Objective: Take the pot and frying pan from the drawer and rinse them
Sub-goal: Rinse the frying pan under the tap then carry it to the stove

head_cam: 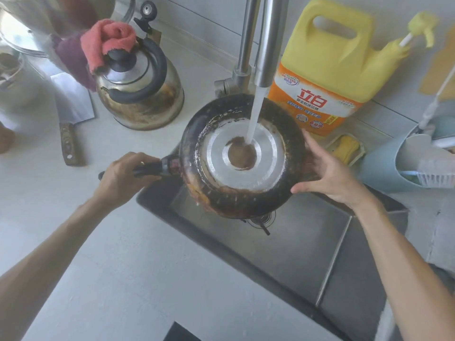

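A blackened frying pan is held upside down over the steel sink, its silvery base facing up. Water from the faucet streams onto the middle of that base. My left hand grips the pan's black handle at the left. My right hand rests with straight fingers against the pan's right edge. No pot is in view.
A steel kettle with a pink cloth on its lid stands on the counter at the back left, a cleaver beside it. A yellow detergent jug, a sponge dish and a blue brush holder stand behind the sink.
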`<state>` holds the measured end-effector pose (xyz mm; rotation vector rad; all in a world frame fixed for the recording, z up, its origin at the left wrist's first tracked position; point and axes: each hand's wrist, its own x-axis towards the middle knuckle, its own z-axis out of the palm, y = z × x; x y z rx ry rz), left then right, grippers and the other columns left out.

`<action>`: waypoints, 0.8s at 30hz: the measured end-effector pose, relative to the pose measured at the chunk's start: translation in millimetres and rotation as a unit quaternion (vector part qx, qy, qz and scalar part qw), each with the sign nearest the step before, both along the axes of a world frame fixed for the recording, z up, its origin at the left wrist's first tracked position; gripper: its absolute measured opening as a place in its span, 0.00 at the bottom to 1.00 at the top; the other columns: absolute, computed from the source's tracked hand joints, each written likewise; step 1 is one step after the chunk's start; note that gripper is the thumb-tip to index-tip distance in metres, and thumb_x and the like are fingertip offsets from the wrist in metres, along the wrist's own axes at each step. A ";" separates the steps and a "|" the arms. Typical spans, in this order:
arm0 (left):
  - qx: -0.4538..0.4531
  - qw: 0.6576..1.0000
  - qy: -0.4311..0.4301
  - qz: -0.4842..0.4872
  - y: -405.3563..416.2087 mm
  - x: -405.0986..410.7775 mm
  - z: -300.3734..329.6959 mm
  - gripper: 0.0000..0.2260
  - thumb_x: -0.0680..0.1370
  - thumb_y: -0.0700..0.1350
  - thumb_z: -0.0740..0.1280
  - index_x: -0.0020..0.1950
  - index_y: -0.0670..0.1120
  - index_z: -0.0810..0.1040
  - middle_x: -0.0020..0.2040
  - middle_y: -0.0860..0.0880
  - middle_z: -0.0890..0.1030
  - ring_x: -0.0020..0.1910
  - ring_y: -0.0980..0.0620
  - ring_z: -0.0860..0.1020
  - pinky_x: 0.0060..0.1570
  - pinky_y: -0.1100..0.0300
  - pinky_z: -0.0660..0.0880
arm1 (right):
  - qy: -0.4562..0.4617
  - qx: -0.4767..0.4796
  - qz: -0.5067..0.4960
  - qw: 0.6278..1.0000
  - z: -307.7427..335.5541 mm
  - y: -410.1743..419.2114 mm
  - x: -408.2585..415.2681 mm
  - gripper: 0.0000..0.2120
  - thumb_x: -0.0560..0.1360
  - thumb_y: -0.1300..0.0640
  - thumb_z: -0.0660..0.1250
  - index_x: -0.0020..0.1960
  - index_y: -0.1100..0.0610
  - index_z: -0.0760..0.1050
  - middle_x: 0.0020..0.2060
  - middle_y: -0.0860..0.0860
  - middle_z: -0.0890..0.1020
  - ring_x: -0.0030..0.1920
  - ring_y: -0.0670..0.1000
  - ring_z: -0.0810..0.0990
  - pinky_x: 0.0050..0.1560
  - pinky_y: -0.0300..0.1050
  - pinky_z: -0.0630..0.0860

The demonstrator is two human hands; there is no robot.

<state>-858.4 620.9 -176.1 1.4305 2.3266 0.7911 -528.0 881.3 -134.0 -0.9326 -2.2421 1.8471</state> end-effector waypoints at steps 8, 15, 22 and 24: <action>0.128 0.967 0.167 -0.141 5.7 -19.3 38.4 0.14 0.74 0.49 0.70 0.54 0.40 0.81 0.53 0.65 0.79 0.46 0.43 0.79 0.46 0.51 0.77 | -0.001 -0.029 -0.017 0.999 -33.6 -18.7 6.6 0.56 0.58 0.59 0.81 0.74 0.35 0.50 0.71 0.43 0.67 0.68 0.42 0.71 0.65 0.39 0.70; 0.118 0.938 0.268 -0.185 16.6 -21.2 64.2 0.13 0.78 0.50 0.67 0.57 0.44 0.82 0.47 0.47 0.85 0.45 0.44 0.81 0.34 0.50 0.78 | 0.001 -0.156 -0.066 0.986 -37.5 -28.3 21.5 0.50 0.49 0.41 0.81 0.68 0.39 0.65 0.60 0.40 0.80 0.62 0.44 0.77 0.55 0.37 0.77; 0.078 0.989 0.099 -0.083 3.7 -9.8 7.4 0.15 0.70 0.45 0.75 0.56 0.46 0.80 0.47 0.72 0.73 0.46 0.48 0.78 0.43 0.56 0.73 | 0.033 -0.098 -0.084 0.991 -8.3 -15.7 18.8 0.53 0.54 0.40 0.80 0.74 0.49 0.62 0.68 0.43 0.73 0.68 0.44 0.71 0.66 0.40 0.70; 0.045 0.995 0.075 -0.045 0.2 -3.5 -4.6 0.15 0.69 0.41 0.75 0.55 0.46 0.80 0.44 0.63 0.76 0.44 0.44 0.80 0.42 0.54 0.73 | 0.036 -0.074 -0.067 0.994 -0.4 -13.6 13.9 0.49 0.55 0.47 0.80 0.72 0.44 0.62 0.66 0.38 0.74 0.66 0.40 0.72 0.61 0.35 0.72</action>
